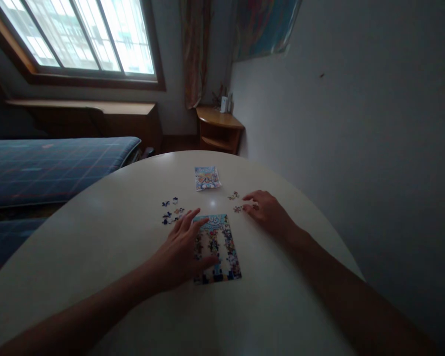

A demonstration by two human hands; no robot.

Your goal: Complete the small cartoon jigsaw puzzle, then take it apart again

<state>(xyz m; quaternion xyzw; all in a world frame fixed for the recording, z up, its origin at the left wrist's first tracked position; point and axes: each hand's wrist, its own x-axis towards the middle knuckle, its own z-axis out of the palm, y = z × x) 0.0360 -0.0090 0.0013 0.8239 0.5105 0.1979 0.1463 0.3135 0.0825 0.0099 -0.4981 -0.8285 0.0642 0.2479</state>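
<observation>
A partly assembled jigsaw puzzle (228, 242) lies on the table, its border and some inner columns filled, with pale gaps between them. My left hand (185, 249) rests over its left side, fingers spread and thumb across the lower middle, hiding part of the picture. Left of it are several loose puzzle pieces (166, 215), dark blue and mixed in colour. My right hand (269, 210) is at a smaller group of loose pieces (237, 209) on the right. Its thumb and fingers are apart, and a piece (255, 205) shows beside them; whether they touch it is unclear.
Beyond the puzzle, a colourful printed packet (206, 178) lies on the round white table (133, 316). A bed with a blue checked mattress (52, 168) stands to the left. A wall (337, 148) runs along the right, and a wooden corner shelf (220, 118) stands behind.
</observation>
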